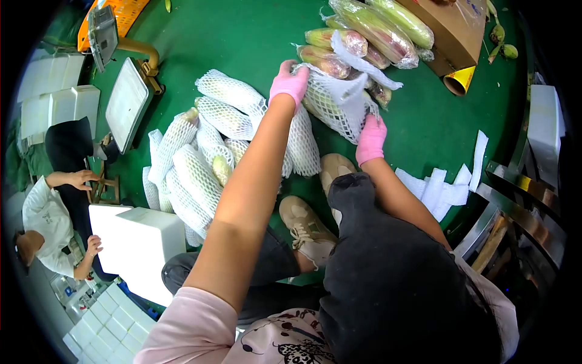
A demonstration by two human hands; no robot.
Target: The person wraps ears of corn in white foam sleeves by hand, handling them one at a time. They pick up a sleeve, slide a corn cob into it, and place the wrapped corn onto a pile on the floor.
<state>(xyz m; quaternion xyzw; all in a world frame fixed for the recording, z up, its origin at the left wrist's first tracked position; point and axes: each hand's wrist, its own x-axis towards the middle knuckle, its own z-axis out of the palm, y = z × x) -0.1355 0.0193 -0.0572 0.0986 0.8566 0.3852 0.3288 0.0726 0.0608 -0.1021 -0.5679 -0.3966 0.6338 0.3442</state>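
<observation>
Weighing scale (126, 103) — white foam box (145, 246)

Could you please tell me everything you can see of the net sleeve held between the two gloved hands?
The net sleeve is white foam mesh with diamond openings, stretched wide, with something pale showing through it. It lies slanted over the green floor, beside wrapped corn. The left hand holds its upper end, the right hand its lower end.

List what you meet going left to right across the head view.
Person in a white top → white foam box → heap of corn cobs in white foam net sleeves → pink-gloved left hand → white net sleeve both hands grip → pink-gloved right hand → flat white foam sleeves.
</observation>
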